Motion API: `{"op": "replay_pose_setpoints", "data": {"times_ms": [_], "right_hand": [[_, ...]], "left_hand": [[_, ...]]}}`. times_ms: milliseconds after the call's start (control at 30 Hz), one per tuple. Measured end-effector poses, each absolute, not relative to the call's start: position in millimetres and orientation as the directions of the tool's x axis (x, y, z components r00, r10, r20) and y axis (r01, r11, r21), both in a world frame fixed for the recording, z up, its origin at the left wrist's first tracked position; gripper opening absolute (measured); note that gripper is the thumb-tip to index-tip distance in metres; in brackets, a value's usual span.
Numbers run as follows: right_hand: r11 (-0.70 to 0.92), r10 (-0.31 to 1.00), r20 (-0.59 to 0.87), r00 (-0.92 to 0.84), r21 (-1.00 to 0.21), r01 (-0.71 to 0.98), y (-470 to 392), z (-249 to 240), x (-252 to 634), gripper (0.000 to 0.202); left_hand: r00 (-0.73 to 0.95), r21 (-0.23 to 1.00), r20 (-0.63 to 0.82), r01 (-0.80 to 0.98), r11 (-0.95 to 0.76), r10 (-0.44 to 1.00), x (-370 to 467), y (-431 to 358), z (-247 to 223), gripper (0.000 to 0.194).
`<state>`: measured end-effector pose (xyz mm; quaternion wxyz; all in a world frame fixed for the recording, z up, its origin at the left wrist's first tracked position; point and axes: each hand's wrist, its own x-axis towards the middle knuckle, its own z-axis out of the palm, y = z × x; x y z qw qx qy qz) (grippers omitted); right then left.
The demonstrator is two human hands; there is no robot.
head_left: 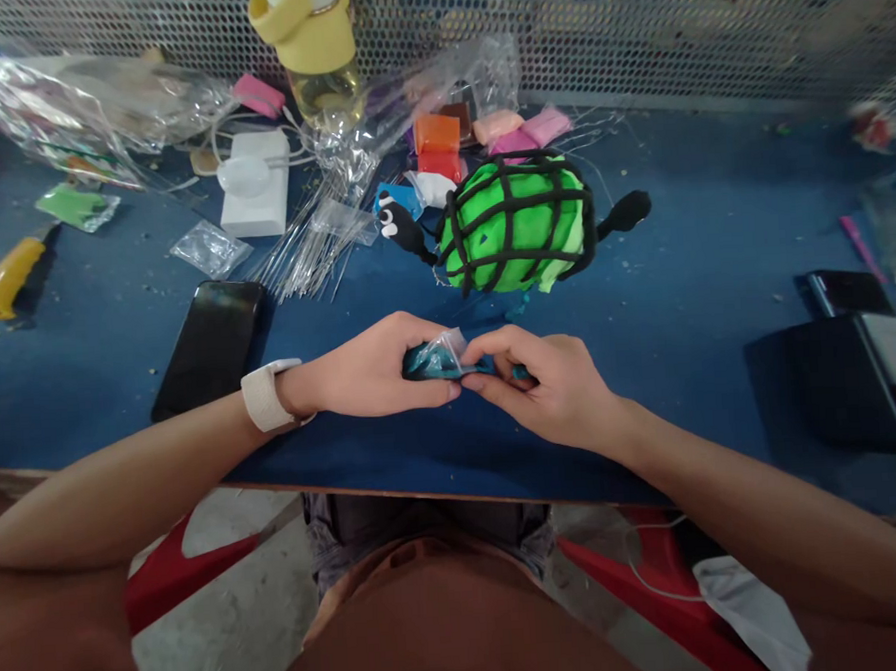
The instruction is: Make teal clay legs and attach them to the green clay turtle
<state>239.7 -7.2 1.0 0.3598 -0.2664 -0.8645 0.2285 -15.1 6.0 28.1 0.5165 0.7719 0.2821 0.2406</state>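
Note:
My left hand (390, 367) is closed around a small clear plastic packet (435, 358) with teal modelling clay inside. At the packet's open end, my right hand (544, 375) pinches with thumb and forefinger, and a bit of teal clay (523, 373) shows beneath its curled fingers. Just beyond both hands lies a clay turtle (517, 227) with a bright green shell crossed by black strips. Its black head (403, 230) with white eyes points left, and a black clay piece (626, 214) sticks out on a wire at the right.
Wrapped clay blocks (438, 136) and thin metal wires (308, 248) lie behind. On the left are a phone (212, 338), a white adapter (256, 200) and a yellow-handled cutter (10, 280). A yellow-topped bottle (320, 52) stands at the mesh panel (628, 36). A dark box (833, 380) sits right.

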Motion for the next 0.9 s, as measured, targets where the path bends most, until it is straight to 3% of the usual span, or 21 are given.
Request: {"op": "replay_pose_setpoints", "data": {"times_ms": [200,367,500,600,767,833,900], "right_hand": [[0.696,0.625,0.497,-0.602,-0.704,0.142,-3.9,-2.2,238.8,0.013],[0.544,0.760,0.523,-0.386,-0.836,-0.062,-14.2,-6.7,236.5,0.002],[0.456,0.840,0.420,-0.342,-0.890,0.027,-18.6,-6.2,238.7,0.017],[0.528,0.803,0.426,-0.417,-0.834,0.163,-17.0,-1.2,239.8,0.028],[0.637,0.751,0.502,-0.429,-0.722,0.270,-14.9,8.5,235.0,0.019],[0.641,0.745,0.513,-0.427,-0.727,0.246,-15.7,11.7,233.2,0.026],[0.596,0.769,0.540,-0.342,-0.799,0.079,-16.9,15.0,232.3,0.035]], "left_hand": [[0.730,0.942,0.084,0.164,-0.293,0.678,-15.3,5.3,29.4,0.012],[0.717,0.950,0.071,0.164,-0.267,0.693,-16.5,6.4,30.9,0.007],[0.717,0.940,0.088,0.170,-0.296,0.692,-17.4,6.4,28.9,0.013],[0.711,0.937,0.067,0.197,-0.290,0.700,-16.8,5.6,28.1,0.014],[0.703,0.926,0.065,0.222,-0.306,0.709,-15.3,4.7,28.7,0.016],[0.697,0.915,0.074,0.236,-0.326,0.713,-15.5,4.6,28.4,0.016],[0.697,0.902,0.072,0.259,-0.345,0.713,-15.8,4.6,27.4,0.016]]}}
